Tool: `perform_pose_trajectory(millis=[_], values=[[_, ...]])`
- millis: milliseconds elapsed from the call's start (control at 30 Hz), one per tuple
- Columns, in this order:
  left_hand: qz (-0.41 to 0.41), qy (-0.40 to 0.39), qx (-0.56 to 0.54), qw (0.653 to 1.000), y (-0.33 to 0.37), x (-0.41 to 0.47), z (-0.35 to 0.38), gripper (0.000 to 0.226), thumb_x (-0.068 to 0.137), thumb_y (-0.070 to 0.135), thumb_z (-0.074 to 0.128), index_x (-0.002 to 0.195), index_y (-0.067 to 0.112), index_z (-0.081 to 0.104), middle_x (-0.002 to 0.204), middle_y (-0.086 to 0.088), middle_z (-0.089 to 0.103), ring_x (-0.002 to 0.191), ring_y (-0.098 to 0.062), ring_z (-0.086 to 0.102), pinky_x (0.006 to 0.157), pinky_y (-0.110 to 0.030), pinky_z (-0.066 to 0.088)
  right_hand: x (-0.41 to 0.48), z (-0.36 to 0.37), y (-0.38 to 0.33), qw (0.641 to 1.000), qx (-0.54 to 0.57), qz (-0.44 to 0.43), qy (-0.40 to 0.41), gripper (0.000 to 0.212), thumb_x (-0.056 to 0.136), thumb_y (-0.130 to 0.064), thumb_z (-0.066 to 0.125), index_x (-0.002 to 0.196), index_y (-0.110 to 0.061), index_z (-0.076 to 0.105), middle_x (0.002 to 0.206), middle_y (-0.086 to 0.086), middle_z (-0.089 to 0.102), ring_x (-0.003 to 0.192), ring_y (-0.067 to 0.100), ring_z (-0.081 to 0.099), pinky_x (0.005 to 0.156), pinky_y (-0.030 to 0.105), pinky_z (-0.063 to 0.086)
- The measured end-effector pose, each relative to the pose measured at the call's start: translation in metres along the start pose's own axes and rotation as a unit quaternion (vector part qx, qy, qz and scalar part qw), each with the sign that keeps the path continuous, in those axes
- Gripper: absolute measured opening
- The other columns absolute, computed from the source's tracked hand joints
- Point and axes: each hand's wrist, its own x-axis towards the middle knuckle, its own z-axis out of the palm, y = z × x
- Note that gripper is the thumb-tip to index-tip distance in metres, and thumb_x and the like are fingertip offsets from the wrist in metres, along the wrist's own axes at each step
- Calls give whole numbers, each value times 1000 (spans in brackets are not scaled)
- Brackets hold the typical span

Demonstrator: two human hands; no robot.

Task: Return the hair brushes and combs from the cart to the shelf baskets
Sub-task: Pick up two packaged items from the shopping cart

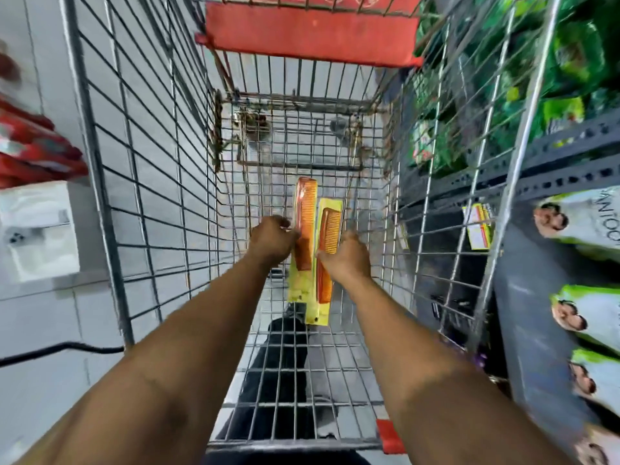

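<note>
Combs, two of them, orange and each fixed to a yellow backing card, are deep inside the wire cart [141, 182], held just above its mesh floor and lying side by side, their cards touching or nearly so. The left comb [304, 223] sits a little further from the person than the right comb [327, 250]. No brushes show in the cart from this angle.

By their look these are light, thin and stiff: hard plastic on flat card, probably under a smooth clear film that could slide between the fingers. The card bends more readily than the comb, so the surest hold is a pinch across the comb's spine and card together, near the middle of its length (a grip on a card corner alone would likely let the pack droop or twist).

The left hand [272, 241] is closed on the left comb at its near half, fingers curled around the pack's left edge. The right hand [347, 258] is closed on the right comb about midway, thumb on the left edge of the comb, fingers wrapped behind the card. Both arms are stretched nearly straight, forward and down into the cart, the backs of the hands facing up
</note>
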Motion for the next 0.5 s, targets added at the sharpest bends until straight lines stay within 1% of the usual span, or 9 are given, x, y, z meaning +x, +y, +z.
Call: perform_pose_trajectory(millis=[67,133,233,300,400,500], values=[[1,24,23,999,1,3,7,48,85,40,67,121,9,61,119,-14,68,103,-30,65,89,-32,49,2,3,1,1000,5,11,5,68,80,-35,71,133,-9,38,131,15,51,114,34,56,85,37,49],[1,29,35,999,3,4,13,49,81,40,71,119,10,62,113,-14,70,94,-29,67,85,-34,53,5,6,1,1000,2,19,11,68,79,-34,72,133,-10,38,131,14,50,114,34,56,86,39,50],[-15,26,38,999,3,6,20,49,77,32,77,116,7,61,106,-13,71,95,-29,66,83,-35,53,7,11,1,999,1,19,31,60,79,-30,73,127,-11,43,125,14,54,109,34,58,80,38,49],[-22,35,33,999,1,6,22,51,76,26,77,121,8,60,108,-12,71,100,-28,66,86,-35,50,6,14,1,999,-1,19,50,55,79,-29,73,123,-12,44,123,14,56,108,33,58,77,38,48],[-35,51,13,998,-6,11,23,55,73,20,76,125,14,60,113,-11,71,107,-26,66,96,-35,50,5,19,1,998,2,24,63,52,80,-25,72,122,-12,44,122,12,58,106,33,60,73,37,45],[-39,61,-3,997,-9,14,21,55,71,17,77,124,14,62,114,-11,71,109,-25,65,96,-32,48,5,21,-2,997,21,31,67,47,81,-21,71,119,-12,45,119,12,61,103,33,62,71,35,45]])
